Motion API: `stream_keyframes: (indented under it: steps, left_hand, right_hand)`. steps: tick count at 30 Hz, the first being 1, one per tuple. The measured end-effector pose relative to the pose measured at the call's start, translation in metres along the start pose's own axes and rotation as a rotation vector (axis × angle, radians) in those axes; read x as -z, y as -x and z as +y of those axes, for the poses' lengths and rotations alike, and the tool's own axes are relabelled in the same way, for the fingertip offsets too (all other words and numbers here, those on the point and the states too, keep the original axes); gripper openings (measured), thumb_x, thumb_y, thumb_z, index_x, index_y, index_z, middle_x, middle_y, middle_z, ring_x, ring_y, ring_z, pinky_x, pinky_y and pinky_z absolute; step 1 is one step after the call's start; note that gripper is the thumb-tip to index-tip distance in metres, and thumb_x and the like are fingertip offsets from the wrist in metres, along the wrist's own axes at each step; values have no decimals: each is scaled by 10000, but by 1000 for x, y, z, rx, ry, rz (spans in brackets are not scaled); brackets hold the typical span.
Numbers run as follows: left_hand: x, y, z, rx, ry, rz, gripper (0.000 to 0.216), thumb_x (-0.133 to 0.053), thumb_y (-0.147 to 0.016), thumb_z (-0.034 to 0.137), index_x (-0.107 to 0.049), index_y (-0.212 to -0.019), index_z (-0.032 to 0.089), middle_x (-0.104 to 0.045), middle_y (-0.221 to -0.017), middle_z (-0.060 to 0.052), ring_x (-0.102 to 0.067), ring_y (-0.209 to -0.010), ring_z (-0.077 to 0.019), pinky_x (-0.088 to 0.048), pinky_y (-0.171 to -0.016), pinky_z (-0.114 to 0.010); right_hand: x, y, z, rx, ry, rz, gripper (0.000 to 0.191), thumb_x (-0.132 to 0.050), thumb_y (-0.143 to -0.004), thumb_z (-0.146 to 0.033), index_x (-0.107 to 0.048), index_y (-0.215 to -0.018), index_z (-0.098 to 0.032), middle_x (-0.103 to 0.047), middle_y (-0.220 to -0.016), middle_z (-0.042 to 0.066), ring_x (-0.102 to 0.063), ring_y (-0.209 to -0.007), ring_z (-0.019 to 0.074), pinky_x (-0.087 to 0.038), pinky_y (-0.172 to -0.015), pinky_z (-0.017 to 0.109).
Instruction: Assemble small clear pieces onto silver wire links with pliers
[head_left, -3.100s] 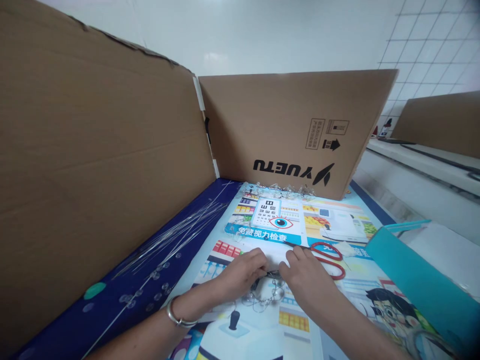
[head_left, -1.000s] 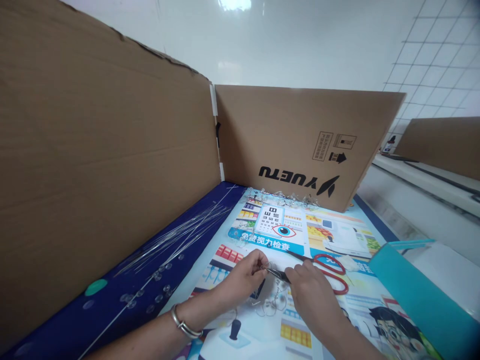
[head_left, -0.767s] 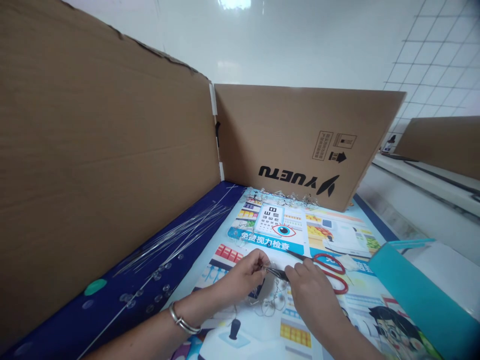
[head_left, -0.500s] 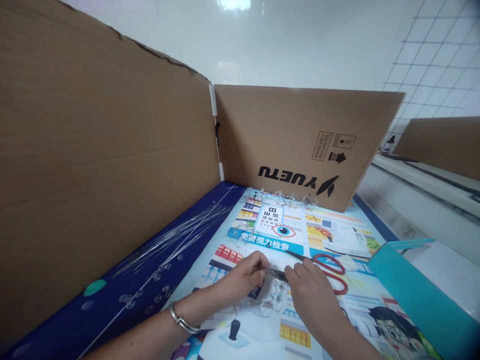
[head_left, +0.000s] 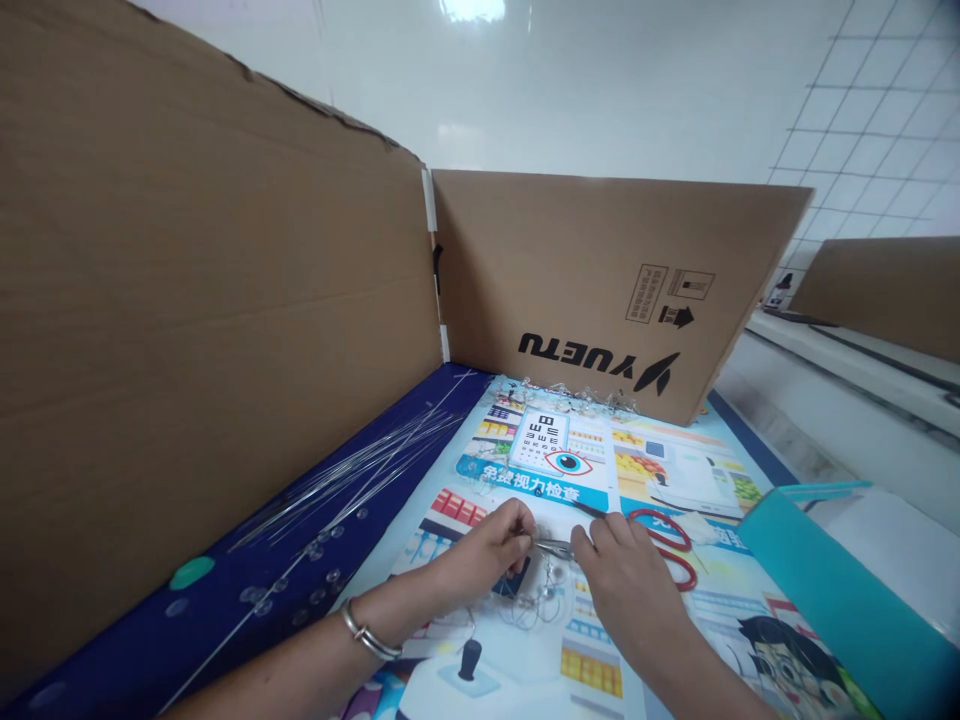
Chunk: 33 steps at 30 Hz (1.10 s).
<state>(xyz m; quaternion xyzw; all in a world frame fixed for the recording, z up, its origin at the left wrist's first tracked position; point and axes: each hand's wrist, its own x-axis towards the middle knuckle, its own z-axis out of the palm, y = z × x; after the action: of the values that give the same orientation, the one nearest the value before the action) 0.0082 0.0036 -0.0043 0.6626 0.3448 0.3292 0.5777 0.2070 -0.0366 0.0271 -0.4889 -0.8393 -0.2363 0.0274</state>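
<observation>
A tall cardboard wall closes off the left of the workbench, where a bundle of thin wires and scattered clear beads lie on a dark blue mat near a green dot. A person wearing a silver bangle on the wrist works over a colourful printed poster. The left hand has its fingertips pinched together at the tip of a thin metal tool; what they nip is too small to make out. Just below, a tangle of wire and beads rests on the poster between the two hands. The right hand is closed around the tool's other end. Red-handled scissors lie just beyond the right hand, partly hidden by it. A teal box stands at far right, and a second cardboard panel backs the bench.
</observation>
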Motion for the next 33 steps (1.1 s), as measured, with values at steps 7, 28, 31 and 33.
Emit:
stream_keyframes:
  steps: [7,28,31,33]
  left_hand:
    - [-1,1,4,11,22,2,19,-401,-845,166,-396,-854,182,-455,-630,46,-452,-576,-92,-348,-547,-209]
    - [0,0,-2,-49,-70,-34,81,-375,-842,138,-382,-900,195,-428,-710,41,-434,-592,-84,-354,-546,-194]
    - [0,1,0,-96,-165,-1,149,-364,-813,80,-392,-905,193,-443,-793,22,-426,-626,-83,-361,-574,-195]
    - [-1,2,2,-136,-249,20,187,-362,-794,52,-401,-913,191,-460,-843,8,-430,-675,-93,-371,-614,-202]
  right_hand:
    - [1,1,0,21,45,25,281,-484,-793,-100,-546,-1057,-173,-545,-851,66,-434,-806,230,-294,-694,375]
    - [-7,2,-1,20,22,45,250,-520,-748,-70,-561,-974,-167,-549,-771,52,-452,-777,228,-312,-684,364]
    - [-10,2,-2,-40,-74,0,210,-519,-733,-39,-573,-873,-186,-561,-745,40,-462,-775,220,-298,-676,343]
    - [-11,2,-4,-88,-148,-49,204,-513,-719,-17,-568,-791,-200,-567,-712,26,-470,-751,208,-286,-659,326]
